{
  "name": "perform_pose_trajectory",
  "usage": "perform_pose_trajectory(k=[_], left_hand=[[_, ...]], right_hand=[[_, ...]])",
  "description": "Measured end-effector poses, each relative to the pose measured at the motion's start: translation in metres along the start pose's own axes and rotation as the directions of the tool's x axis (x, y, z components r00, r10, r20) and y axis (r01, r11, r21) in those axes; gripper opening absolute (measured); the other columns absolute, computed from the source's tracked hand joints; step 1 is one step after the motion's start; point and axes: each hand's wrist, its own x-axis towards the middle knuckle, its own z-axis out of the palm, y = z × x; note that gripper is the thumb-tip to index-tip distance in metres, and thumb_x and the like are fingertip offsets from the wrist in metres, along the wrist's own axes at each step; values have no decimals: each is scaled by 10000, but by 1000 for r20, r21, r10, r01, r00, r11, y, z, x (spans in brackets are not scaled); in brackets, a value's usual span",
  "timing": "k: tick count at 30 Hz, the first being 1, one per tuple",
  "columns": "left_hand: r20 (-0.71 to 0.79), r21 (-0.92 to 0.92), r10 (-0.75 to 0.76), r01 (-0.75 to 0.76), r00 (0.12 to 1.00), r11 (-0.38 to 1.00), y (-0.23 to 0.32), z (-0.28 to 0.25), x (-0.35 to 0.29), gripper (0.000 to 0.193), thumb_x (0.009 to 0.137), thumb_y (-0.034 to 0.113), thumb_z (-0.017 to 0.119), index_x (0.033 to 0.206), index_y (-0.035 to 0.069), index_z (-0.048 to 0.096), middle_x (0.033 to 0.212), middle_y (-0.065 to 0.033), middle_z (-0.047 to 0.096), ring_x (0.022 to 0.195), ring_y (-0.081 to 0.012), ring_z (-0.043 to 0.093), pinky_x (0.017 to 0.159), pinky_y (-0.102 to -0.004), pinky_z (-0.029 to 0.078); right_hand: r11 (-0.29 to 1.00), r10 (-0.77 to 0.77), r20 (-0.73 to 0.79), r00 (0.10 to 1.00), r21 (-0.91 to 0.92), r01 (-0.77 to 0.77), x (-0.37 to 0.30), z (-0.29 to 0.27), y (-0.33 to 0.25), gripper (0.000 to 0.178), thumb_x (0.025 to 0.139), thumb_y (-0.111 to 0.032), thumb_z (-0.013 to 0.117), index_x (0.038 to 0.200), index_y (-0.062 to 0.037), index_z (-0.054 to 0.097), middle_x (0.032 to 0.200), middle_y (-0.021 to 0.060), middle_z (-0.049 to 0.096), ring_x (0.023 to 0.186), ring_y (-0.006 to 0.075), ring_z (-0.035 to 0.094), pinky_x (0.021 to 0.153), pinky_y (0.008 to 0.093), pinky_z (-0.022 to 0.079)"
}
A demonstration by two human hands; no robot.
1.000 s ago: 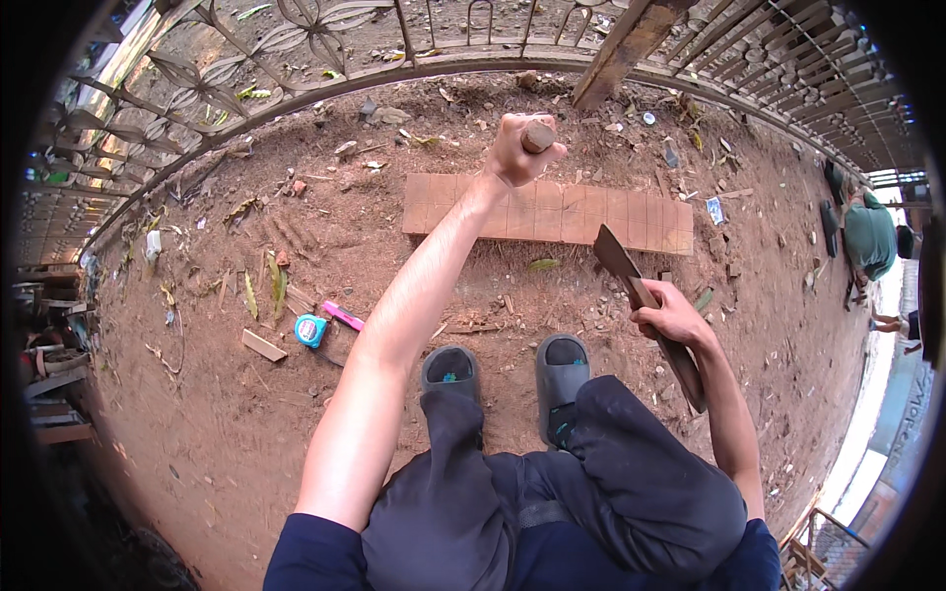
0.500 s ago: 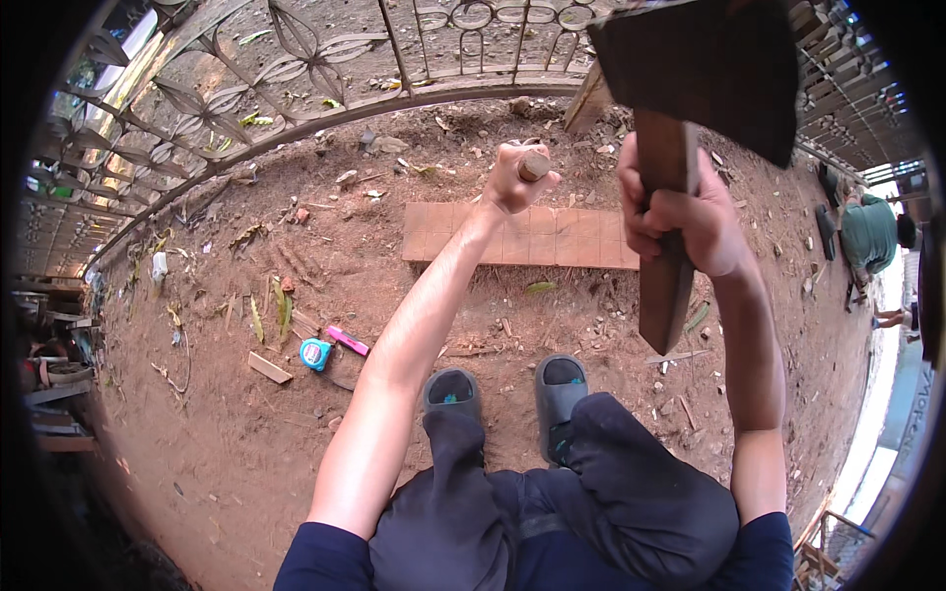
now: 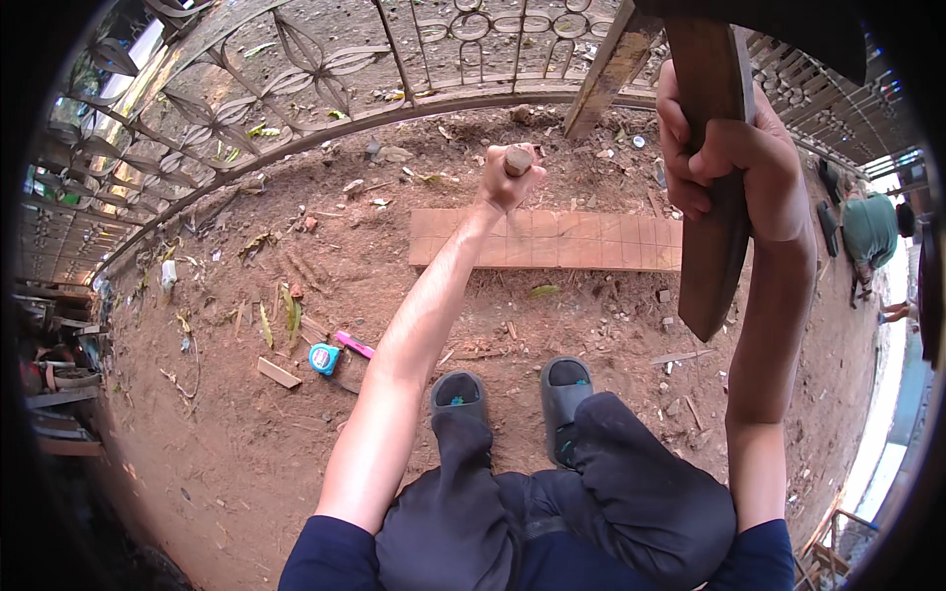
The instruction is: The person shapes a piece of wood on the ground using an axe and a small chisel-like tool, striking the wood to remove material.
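My left hand (image 3: 505,187) is closed around a round wooden handle (image 3: 517,161), whose blunt end faces up at me. Whatever is at its lower end is hidden beneath the fist. Just under that hand lies a reddish-brown wooden board (image 3: 591,241) on the dirt, with several thin lines drawn across it. At the upper right, my right hand (image 3: 754,172) grips a hatchet (image 3: 714,256) by its flat wooden handle. Its dark, wide head is raised high, partly cut off at the picture's top edge.
A blue tape measure (image 3: 323,359), a pink tool (image 3: 355,344) and a wood offcut (image 3: 280,372) lie on the ground at left. A metal fence (image 3: 325,64) curves along the far side, with a wooden post (image 3: 606,74) by it. Another person (image 3: 867,231) crouches at far right.
My right hand has lifted the hatchet up and to the right, its head now mostly out of the picture. My left hand stays over the board, with only a slight shift.
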Motion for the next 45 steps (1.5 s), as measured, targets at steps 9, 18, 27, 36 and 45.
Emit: perform_pose_trajectory(k=[9,18,27,36,45], left_hand=[[-83,206,259,-238,962,949,8,8,10,123,755,-35,601,649,21,577,525,-94,562,450,-133,536,427,-328,397],[-26,162,40,-35,999,986,3,-2,-4,187,705,151,693,614,39,575,522,-51,560,474,-136,536,460,-328,433],[-44,221,121,-109,992,969,7,10,1,154,707,148,683,639,42,593,521,-72,564,458,-167,537,458,-343,438],[-5,211,131,-127,991,969,2,0,-1,216,717,202,691,608,63,568,524,-39,574,464,-160,558,452,-333,459],[19,245,163,-162,986,956,16,5,1,137,715,111,667,626,36,594,558,-77,598,487,-193,589,476,-327,457]], right_hand=[[872,490,44,871,-44,-488,16,11,161,100,775,-53,519,705,-51,448,596,37,480,482,144,512,442,325,433],[982,-182,-65,981,-55,179,-2,23,-60,250,606,-127,514,829,-33,451,609,52,416,433,141,400,396,282,375],[941,332,-18,943,73,-330,12,30,105,110,700,-1,507,793,-30,457,602,28,405,465,145,407,428,309,374],[996,90,-12,996,22,-90,16,27,18,102,676,-106,534,737,-27,513,599,39,485,459,126,494,415,277,388],[879,434,-78,897,-182,-441,9,31,120,82,761,-55,533,730,-45,458,601,18,454,469,120,432,442,293,395]])
